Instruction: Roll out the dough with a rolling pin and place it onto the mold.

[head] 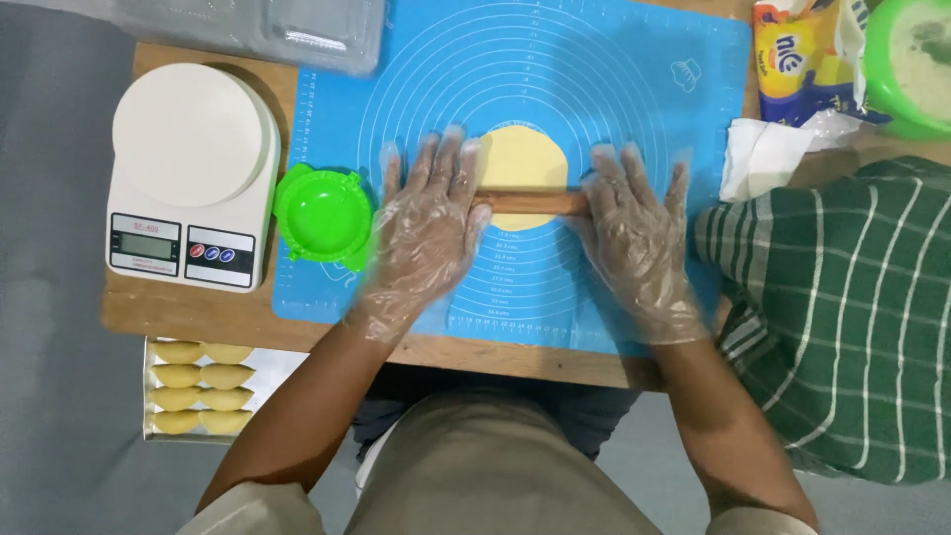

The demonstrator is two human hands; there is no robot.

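A round, flattened piece of yellow dough (523,159) lies in the middle of a blue silicone mat (604,69) marked with rings. A brown wooden rolling pin (530,204) rests across the dough's near half. My left hand (424,226), in a clear plastic glove, lies flat with fingers spread on the pin's left end. My right hand (639,233), gloved the same way, presses flat on the pin's right end. Both palms cover the pin's ends.
A green round dumpling mould (324,213) sits at the mat's left edge, beside a white kitchen scale (193,173). A tray of shaped yellow pastries (198,388) sits below the table's front left. A green-striped cloth (842,297), a flour bag (797,54), a green bowl (906,64) and a clear plastic container (258,30) border the mat.
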